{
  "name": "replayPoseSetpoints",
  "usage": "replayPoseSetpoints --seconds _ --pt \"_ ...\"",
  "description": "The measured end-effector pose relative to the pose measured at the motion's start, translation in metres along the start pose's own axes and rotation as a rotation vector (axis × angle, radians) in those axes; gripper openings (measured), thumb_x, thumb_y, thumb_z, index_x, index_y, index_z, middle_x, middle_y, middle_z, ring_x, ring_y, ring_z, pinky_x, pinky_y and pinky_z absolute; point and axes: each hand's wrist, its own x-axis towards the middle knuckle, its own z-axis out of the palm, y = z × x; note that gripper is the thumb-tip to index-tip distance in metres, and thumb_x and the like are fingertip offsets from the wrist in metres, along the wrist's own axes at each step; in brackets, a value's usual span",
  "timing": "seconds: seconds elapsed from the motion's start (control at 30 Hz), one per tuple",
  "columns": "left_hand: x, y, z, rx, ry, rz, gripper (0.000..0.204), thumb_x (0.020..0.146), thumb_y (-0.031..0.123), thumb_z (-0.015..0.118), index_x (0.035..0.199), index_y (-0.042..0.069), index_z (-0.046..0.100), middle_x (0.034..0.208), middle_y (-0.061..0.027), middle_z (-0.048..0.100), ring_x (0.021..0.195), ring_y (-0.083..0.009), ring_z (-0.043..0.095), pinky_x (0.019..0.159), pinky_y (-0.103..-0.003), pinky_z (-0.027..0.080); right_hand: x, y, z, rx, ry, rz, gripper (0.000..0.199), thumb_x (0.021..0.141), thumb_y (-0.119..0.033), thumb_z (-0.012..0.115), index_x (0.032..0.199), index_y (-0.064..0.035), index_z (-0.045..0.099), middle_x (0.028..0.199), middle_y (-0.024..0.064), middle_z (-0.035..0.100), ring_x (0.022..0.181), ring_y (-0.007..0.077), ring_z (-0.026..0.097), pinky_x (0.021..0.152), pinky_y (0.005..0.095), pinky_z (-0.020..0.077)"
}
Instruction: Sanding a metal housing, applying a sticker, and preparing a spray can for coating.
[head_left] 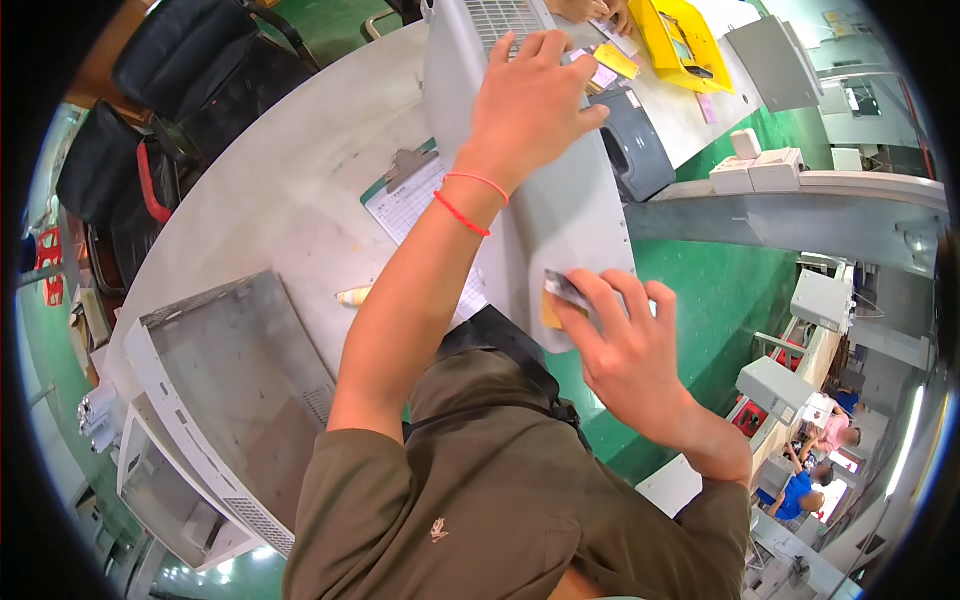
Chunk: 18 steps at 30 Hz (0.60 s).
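A large grey casing (570, 220) with a slotted grille (500, 22) at its far end lies across the table in front of me. My left hand (530, 105) rests on its far part beside the grille, fingers spread and thumb out to the right. At the near end, my right hand (630, 335) pinches a small grey-and-yellow pad (553, 305) against the casing's rounded corner. Whether the pad is sandpaper or a sponge, I cannot tell. Under my left forearm, partly hidden, is a clipboard (405, 195) with a printed sheet.
More grey casings (235, 350) stand at the left. A dark grey tool case (640, 145) and a yellow bin (680, 50) sit beyond the casing, near another person's hands (600, 10). Black chairs (205, 70) are far left; a metal beam (790, 215) runs along the right.
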Motion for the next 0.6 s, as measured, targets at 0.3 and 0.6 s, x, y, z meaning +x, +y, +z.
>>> replayPoseSetpoints --seconds 0.3,0.6 --pt "-0.001 -0.003 0.001 -0.014 0.022 0.01 0.042 0.098 0.044 0.08 0.127 0.014 0.078 0.144 -0.0088 0.067 0.144 -0.0289 0.059 0.132 -0.053 0.035 -0.005 -0.001 -0.001 0.009 0.001 0.003 0.036 0.085 -0.012 0.074 0.12 -0.0111 0.083 0.137 0.0045 0.066 0.117 0.0256 0.061 0.098 0.0452 0.0406" --pt "-0.001 -0.004 0.004 0.0 0.049 0.023 0.042 0.098 0.045 0.079 0.128 0.016 0.078 0.144 -0.009 0.067 0.145 -0.0291 0.059 0.132 -0.053 0.034 -0.005 0.003 0.0 -0.001 -0.008 -0.015 0.035 0.086 -0.012 0.074 0.12 -0.012 0.082 0.138 0.0048 0.065 0.12 0.0259 0.06 0.098 0.0464 0.0409"
